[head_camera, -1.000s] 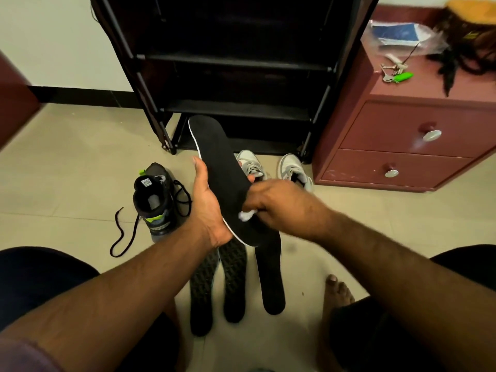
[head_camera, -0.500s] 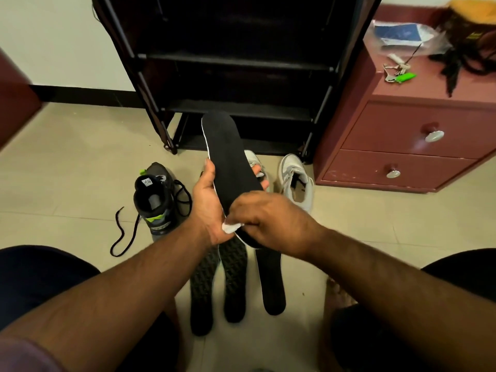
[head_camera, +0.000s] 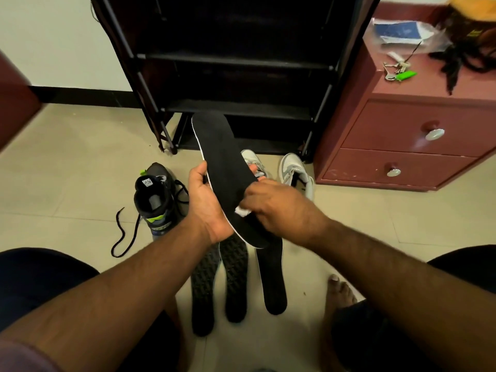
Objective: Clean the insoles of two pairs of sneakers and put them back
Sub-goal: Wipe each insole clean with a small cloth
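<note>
My left hand (head_camera: 208, 204) grips a long black insole (head_camera: 221, 162) with a white edge, held up at a slant with its toe pointing away. My right hand (head_camera: 276, 208) pinches a small white wipe (head_camera: 243, 211) and presses it on the insole's heel half. Three more black insoles lie side by side on the floor below: two with a patterned face (head_camera: 204, 291) (head_camera: 236, 280) and a plain one (head_camera: 275, 280). A black sneaker with green trim (head_camera: 154, 200) stands at the left, its lace trailing. Two white-grey sneakers (head_camera: 296, 170) (head_camera: 251, 159) stand behind my hands.
A black shoe rack (head_camera: 236, 65) stands straight ahead against the wall. A maroon drawer cabinet (head_camera: 408, 135) at the right carries keys (head_camera: 397, 73), a plastic bag and dark cords. My knees frame the bottom corners, and my bare foot (head_camera: 339, 294) rests on the tiles at the right.
My right hand has slid the wipe back and forth along the insole's heel half. The left hand has tilted and shifted the insole slightly. The floor items have not moved.
</note>
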### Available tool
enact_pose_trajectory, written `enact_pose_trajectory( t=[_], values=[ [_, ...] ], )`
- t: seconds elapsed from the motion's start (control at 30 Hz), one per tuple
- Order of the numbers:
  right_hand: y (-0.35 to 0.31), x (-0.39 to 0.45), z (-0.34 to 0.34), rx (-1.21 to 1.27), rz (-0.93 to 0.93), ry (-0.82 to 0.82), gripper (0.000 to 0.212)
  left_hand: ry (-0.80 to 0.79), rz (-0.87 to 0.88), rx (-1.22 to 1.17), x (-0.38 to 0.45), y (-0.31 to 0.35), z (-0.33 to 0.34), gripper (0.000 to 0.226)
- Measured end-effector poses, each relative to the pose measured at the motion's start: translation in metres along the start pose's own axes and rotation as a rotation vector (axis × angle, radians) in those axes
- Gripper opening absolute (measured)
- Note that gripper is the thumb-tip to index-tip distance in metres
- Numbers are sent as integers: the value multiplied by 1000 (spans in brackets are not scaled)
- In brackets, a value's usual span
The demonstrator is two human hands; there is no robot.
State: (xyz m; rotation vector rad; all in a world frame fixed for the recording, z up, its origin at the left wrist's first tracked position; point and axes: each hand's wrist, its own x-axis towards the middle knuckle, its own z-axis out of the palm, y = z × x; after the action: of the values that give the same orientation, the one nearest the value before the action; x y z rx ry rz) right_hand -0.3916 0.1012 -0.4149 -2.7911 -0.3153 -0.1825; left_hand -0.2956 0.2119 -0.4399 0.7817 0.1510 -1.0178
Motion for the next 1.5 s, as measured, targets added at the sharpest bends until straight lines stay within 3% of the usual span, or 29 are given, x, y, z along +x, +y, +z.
enact_pose_trajectory(
  t=[0.13,0.3,0.4,0.5,0.57,0.7,0.77,0.87,0.93,1.0,1.07,1.13,1.2,1.33,1.5],
  values=[
    [14,4,2,-130,242,44,28,-18,33,-26,1,-1,2,78],
    [-14,-1,17,148,12,127,32,-55,-18,12,-1,-2,1,73],
    [13,-2,1,-72,-71,70,23,-100,-39,36,-2,1,-1,66],
    [30,-4,2,-195,60,123,21,-116,-2,-33,0,2,-2,58],
    [14,-3,11,-48,138,164,19,-121,15,-59,2,0,-3,58],
    [-13,-1,18,239,106,162,20,-114,56,-70,3,-4,-2,52],
    [-3,2,11,98,134,96,19,-130,86,-80,3,-4,0,47],
    [17,6,3,-83,332,27,23,-155,84,-102,5,-3,1,46],
    [16,6,4,-8,430,93,23,-149,82,-102,8,-2,0,46],
    [2,4,7,240,464,198,16,-119,92,-107,8,-3,-1,46],
    [-15,1,12,507,454,182,12,-62,100,-119,8,-4,-2,48],
    [-22,0,14,601,437,156,12,-8,95,-130,6,-5,-3,48],
    [-15,0,14,546,393,160,9,-2,88,-140,4,-6,-2,47],
    [16,4,8,278,402,205,13,-156,87,-139,2,-7,0,41],
    [5,8,11,341,500,344,3,-180,99,-135,2,-2,5,43]
  ],
)
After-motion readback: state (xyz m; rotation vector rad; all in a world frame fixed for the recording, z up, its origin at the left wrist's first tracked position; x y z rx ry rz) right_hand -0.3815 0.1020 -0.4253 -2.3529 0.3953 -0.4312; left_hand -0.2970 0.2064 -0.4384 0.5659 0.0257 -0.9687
